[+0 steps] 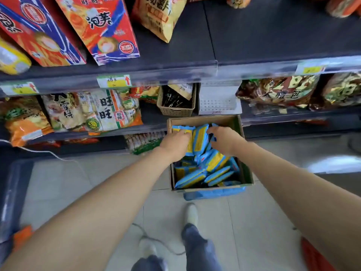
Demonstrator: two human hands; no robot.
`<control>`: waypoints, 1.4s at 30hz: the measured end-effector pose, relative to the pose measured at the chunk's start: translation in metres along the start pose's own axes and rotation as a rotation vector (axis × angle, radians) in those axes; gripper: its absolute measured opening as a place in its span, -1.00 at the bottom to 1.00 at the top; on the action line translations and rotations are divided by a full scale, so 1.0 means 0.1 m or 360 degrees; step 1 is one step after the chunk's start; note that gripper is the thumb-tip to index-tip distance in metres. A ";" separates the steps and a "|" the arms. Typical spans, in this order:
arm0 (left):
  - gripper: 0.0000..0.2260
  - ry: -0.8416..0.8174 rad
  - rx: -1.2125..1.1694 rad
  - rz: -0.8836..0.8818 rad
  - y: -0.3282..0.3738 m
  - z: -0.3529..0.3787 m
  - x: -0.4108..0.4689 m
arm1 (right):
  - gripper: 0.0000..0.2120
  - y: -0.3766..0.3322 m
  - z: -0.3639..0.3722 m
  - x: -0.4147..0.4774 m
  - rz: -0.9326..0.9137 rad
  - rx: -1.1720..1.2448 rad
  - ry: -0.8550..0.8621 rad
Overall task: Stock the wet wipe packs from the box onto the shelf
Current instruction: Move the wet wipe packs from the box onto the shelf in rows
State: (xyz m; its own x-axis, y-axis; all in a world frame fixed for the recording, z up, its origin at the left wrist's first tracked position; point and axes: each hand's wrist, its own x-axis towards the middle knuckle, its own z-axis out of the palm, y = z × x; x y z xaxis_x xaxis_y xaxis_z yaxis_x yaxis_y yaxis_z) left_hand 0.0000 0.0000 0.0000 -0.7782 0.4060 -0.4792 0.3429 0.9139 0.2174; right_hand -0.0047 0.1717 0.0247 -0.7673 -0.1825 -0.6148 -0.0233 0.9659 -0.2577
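Note:
An open cardboard box [203, 120] stands on the floor against the shelving, holding several blue and yellow wet wipe packs [214, 165]. Both my hands reach into its far half. My left hand [176, 140] has its fingers curled around upright packs [199, 137] at the back of the box. My right hand [224, 139] grips the same bunch of packs from the right side. An empty white perforated basket [218, 102] sits on the low shelf just behind the box.
A tan basket [175, 106] with dark sachets sits left of the white one. Snack bags fill the shelves above and to both sides. A white cable [46, 152] trails along the floor at left. My feet [192, 214] stand just before the box on pale tiles.

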 end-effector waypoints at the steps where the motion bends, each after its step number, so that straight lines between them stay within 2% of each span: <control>1: -0.68 -0.0062 0.0130 -0.0041 -0.01 0.06 0.07 | -0.50 0.01 0.03 0.09 -0.0009 -0.0075 -0.0048; 5: -0.62 -0.0089 0.0469 -0.0002 -0.09 0.35 0.35 | -0.41 0.14 0.28 0.51 -0.0045 -0.0202 -0.0136; 10: -0.55 -0.0116 0.0623 0.0016 -0.11 0.67 0.62 | -0.23 0.27 0.62 0.92 -0.0021 -0.0429 -0.0244; 15: -0.58 -0.0039 0.0693 0.0084 -0.10 0.80 0.72 | -0.26 0.31 0.67 1.05 -0.0056 -0.0364 0.0024; 18: -0.65 0.0004 0.0628 0.0091 -0.11 0.69 0.70 | -0.36 0.27 0.61 1.04 0.0014 -0.0328 0.0133; 21: -0.68 0.0153 0.0442 0.0045 -0.09 0.39 0.61 | -0.44 0.20 0.41 0.91 0.0078 -0.0341 0.0246; 27: -0.88 0.0524 -0.0479 -0.0509 -0.22 -0.44 0.19 | -0.65 0.00 -0.27 0.48 0.0131 -0.0126 0.0454; 30: -0.73 0.0629 -0.0755 -0.0664 -0.30 -0.91 -0.20 | -0.68 -0.24 -0.70 0.19 0.0043 -0.0044 0.0562; 32: -0.71 0.0697 -0.0857 -0.0750 -0.36 -1.26 -0.48 | -0.74 -0.44 -1.00 0.00 -0.0026 -0.0007 0.0683; 35: -0.88 0.0893 -0.0931 -0.0741 -0.41 -1.83 -0.97 | -0.78 -0.79 -1.51 -0.37 -0.0173 0.0056 0.0868; 42: -0.85 0.1441 -0.0850 -0.0683 -0.43 -2.91 -2.13 | -0.81 -1.67 -2.50 -1.23 -0.0566 0.0130 0.1248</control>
State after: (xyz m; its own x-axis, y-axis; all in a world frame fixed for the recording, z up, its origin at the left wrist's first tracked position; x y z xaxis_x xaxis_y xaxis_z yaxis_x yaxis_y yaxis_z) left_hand -0.0020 -0.1268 0.3401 -0.9460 -0.2912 0.1427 -0.1430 0.7697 0.6222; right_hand -0.0670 0.0788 0.3294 -0.9444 -0.2632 0.1969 -0.3231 0.8538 -0.4083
